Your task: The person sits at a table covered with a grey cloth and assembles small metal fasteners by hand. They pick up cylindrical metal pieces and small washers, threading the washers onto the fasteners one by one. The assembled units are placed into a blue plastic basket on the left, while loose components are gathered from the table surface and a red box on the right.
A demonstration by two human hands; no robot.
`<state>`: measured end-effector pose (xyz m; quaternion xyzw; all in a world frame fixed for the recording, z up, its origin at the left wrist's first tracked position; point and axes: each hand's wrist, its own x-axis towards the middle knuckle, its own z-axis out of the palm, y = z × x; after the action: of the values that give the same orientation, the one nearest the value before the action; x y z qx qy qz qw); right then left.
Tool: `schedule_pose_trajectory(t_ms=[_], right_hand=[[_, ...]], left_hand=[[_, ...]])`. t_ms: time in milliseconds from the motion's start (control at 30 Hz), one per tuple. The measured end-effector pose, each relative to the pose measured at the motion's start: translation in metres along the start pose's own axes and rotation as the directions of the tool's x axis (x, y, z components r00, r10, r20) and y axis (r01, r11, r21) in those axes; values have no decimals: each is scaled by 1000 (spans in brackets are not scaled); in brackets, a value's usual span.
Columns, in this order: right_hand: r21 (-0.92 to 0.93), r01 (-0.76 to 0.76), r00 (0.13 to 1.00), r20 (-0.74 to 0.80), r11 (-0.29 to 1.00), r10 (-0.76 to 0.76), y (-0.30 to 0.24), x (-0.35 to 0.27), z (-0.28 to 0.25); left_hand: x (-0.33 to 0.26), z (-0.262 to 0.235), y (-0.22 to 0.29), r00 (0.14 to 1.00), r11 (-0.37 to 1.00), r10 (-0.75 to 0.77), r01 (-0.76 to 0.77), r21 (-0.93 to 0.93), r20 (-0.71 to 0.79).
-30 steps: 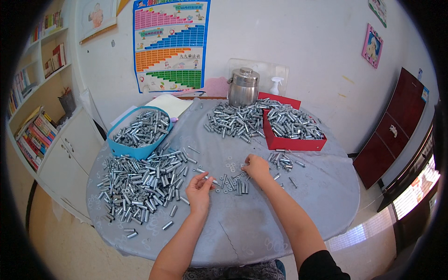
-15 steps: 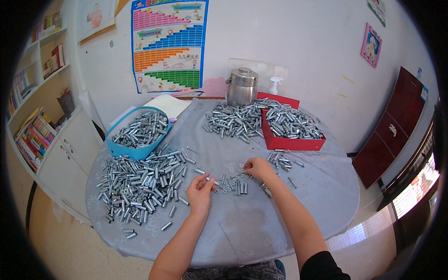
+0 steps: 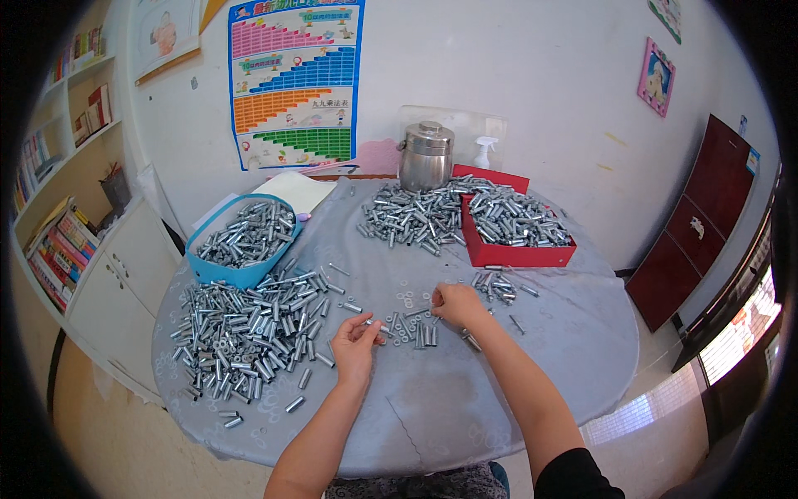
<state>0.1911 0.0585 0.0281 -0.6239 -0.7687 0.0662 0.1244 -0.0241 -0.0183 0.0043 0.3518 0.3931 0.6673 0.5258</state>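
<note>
My left hand (image 3: 353, 348) is closed in a pinch on a small silvery metal bolt (image 3: 383, 331), which pokes out to the right of the fingertips. Thumb and fingers of my right hand (image 3: 459, 306) are pressed together just above the table; whatever they grip is too small to make out. Between the hands lie loose washers (image 3: 406, 300), thin bolts and several short metal sleeves (image 3: 427, 335) standing side by side. More finished-looking anchor bolts (image 3: 499, 287) lie in a small heap beyond my right hand.
A big heap of metal sleeves and bolts (image 3: 249, 333) covers the left of the cloth-covered table (image 3: 349, 432). Behind it stands a filled blue basket (image 3: 237, 273). At the back are another heap (image 3: 407, 216), a filled red box (image 3: 524, 256), a steel pot (image 3: 427, 158) and a spray bottle (image 3: 485, 152).
My right hand has shifted slightly left, its fingers still pinched. The left hand holds its place with the bolt. The whole view has moved a little.
</note>
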Motion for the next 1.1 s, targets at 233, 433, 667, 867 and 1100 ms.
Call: schedule_pose_trajectory(t_ms=[233, 433, 667, 867, 1100], right_hand=[[37, 3, 999, 43, 999, -4, 8, -2, 0], [439, -47, 990, -101, 897, 101, -35, -37, -22], [976, -93, 995, 96, 199, -5, -51, -64, 7], [971, -86, 996, 84, 222, 16, -57, -70, 8], [674, 328, 912, -410, 662, -34, -65, -75, 16]], left_hand=[[0, 2, -1, 1000, 1000, -17, 17, -23, 19], [-2, -3, 5, 996, 995, -88, 87, -53, -20], [-5, 5, 9, 979, 978, -204, 204, -39, 10], [-9, 5, 13, 963, 960, -266, 268, -82, 33], [-10, 3, 10, 950, 943, -311, 314, -112, 42]])
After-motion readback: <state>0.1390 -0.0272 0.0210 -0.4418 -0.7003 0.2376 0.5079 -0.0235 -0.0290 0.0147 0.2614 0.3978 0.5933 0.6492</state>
